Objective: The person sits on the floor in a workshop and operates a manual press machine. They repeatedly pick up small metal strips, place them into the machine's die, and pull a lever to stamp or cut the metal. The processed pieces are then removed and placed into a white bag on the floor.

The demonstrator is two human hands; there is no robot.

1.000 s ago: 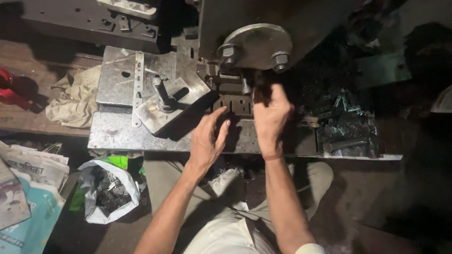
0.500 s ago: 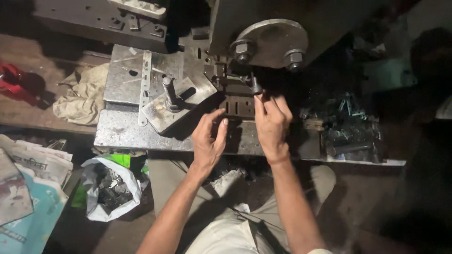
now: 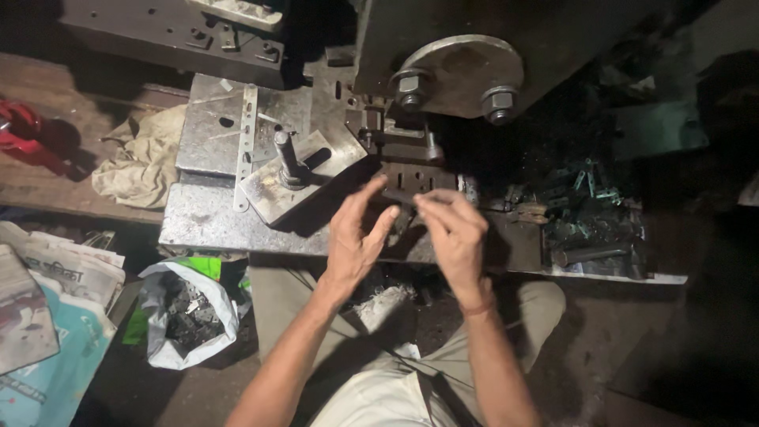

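Taking the steel table (image 3: 213, 225) of the press as the landmark, the scene runs from left to right. Far to the left of the table, a red object (image 3: 20, 134) lies on a wooden bench, and below it a stack of newspapers (image 3: 55, 273) rests near the floor. Just left of the table's front corner sits a white plastic bag (image 3: 186, 312) filled with small dark metal pieces, and beside the table's left edge lies a crumpled beige rag (image 3: 142, 162). On the table itself a tilted square plate with an upright pin (image 3: 288, 170) rests near the middle. In front of the table's front edge, the person's left hand (image 3: 356, 237) hovers with its fingers spread and loosely curled, holding nothing that can be seen. Just behind the hands, on the table's right part, stands the dark die block (image 3: 415, 178) with small slots, under a round disc with two large nuts (image 3: 458, 75). The right hand (image 3: 455, 229) hangs close beside the left, its thumb and forefinger drawn together in front of the die block; whether they pinch a small piece cannot be told. At the table's right end lies a heap of dark metal scraps (image 3: 589, 217).
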